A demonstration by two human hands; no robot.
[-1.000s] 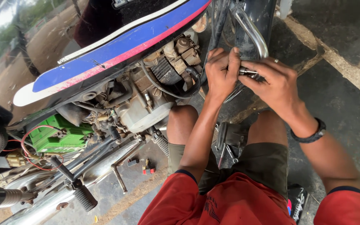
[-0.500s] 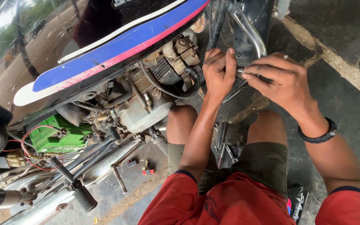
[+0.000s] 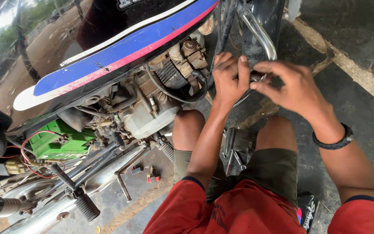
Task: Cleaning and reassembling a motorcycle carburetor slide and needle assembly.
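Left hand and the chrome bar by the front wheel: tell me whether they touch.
Touching. The head view shows the left hand with its fingers curled against the chrome bar at its lower end, no gap visible; the right hand pinches there too.

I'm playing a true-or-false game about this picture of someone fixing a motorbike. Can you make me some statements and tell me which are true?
1. Both hands are up by the chrome bar. True: the left hand and right hand meet there.
2. The battery is yellow. False: it is green.
3. A black band sits on the right wrist. True.
4. The person wears a blue shirt. False: the shirt is red.
5. The right hand holds a big hammer. False: it pinches only something small beside the bar.
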